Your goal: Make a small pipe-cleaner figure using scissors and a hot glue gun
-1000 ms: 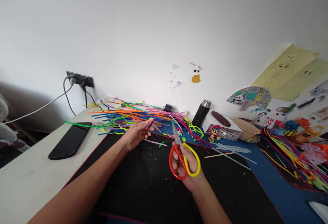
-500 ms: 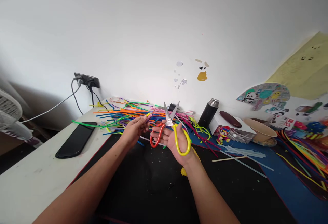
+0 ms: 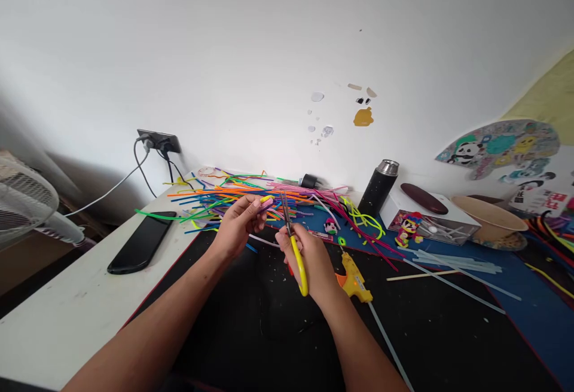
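Observation:
Between the thumb and fingers of my left hand is a small yellow and purple piece. My right hand is closed round the scissors, which have a yellow handle and a red one mostly hidden by the fingers. Their blades point up and look nearly together, just right of the small piece and apart from it. Behind both hands spreads a pile of colourful fuzzy stems. A yellow glue gun with a clear stick lies beside my right wrist.
A black phone lies at the left. Along the back right stand a black flask, a white box and a bowl. Clear glue sticks and a small colourful figure lie in front. A fan is at far left.
My right hand has turned over and closed round the scissors, whose blades have come together. The glue gun now shows beside the wrist. The view has shifted slightly.

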The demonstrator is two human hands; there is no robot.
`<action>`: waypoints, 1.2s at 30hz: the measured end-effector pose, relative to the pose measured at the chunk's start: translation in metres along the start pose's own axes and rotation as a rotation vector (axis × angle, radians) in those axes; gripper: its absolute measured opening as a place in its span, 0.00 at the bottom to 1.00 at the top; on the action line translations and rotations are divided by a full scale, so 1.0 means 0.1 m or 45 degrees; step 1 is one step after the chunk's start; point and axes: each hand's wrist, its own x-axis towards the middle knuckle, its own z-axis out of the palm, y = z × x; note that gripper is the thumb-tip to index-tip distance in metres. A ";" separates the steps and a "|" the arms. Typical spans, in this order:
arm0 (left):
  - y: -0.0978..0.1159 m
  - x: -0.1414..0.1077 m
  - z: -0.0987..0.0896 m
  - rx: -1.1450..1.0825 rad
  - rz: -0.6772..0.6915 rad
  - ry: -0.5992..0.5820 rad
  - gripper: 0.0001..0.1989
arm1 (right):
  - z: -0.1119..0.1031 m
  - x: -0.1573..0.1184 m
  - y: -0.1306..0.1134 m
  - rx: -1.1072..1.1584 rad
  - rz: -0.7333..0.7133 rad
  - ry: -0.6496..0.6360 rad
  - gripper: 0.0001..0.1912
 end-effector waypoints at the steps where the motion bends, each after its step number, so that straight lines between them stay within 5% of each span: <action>1: 0.01 -0.01 0.01 0.019 0.002 -0.009 0.19 | 0.00 0.00 0.01 -0.084 -0.018 0.008 0.17; 16: -0.04 -0.06 0.06 0.292 0.165 -0.021 0.18 | 0.06 -0.02 0.02 -0.275 -0.094 0.020 0.14; 36: -0.01 -0.09 0.08 0.402 0.174 -0.027 0.19 | 0.04 -0.02 -0.01 -0.275 -0.070 0.014 0.15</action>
